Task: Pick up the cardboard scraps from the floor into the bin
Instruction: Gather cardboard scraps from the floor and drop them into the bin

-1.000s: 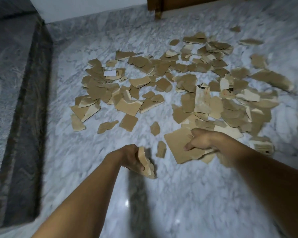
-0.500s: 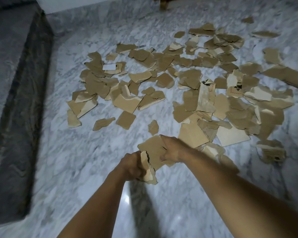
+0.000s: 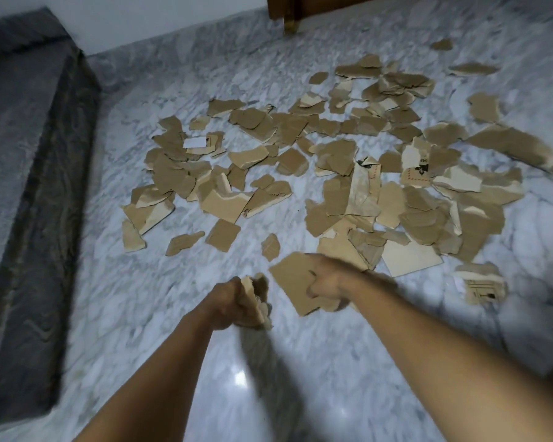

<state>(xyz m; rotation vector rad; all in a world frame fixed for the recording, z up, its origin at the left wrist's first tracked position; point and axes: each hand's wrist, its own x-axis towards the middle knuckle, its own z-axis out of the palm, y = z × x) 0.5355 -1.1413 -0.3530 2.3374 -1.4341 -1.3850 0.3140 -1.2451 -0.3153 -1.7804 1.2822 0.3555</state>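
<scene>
Marble floor [image 3: 141, 314], left hand [image 3: 229, 306] clutching small scraps [image 3: 257, 301], right hand [image 3: 327, 280] pinching large scrap [image 3: 292, 282]

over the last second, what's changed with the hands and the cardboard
The right hand lifted the large flat scrap out of the pile's near edge and carried it left, toward the left hand. The left hand's grip stayed closed on its bundle of small scraps. The rest of the pile lay unmoved; no bin in view.

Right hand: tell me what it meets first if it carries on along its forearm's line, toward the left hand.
Probably the wad of scraps gripped in the left hand. The right hand, itself clutching a large cardboard piece, points that way across a short gap of bare floor. Relative heights are unclear.
</scene>
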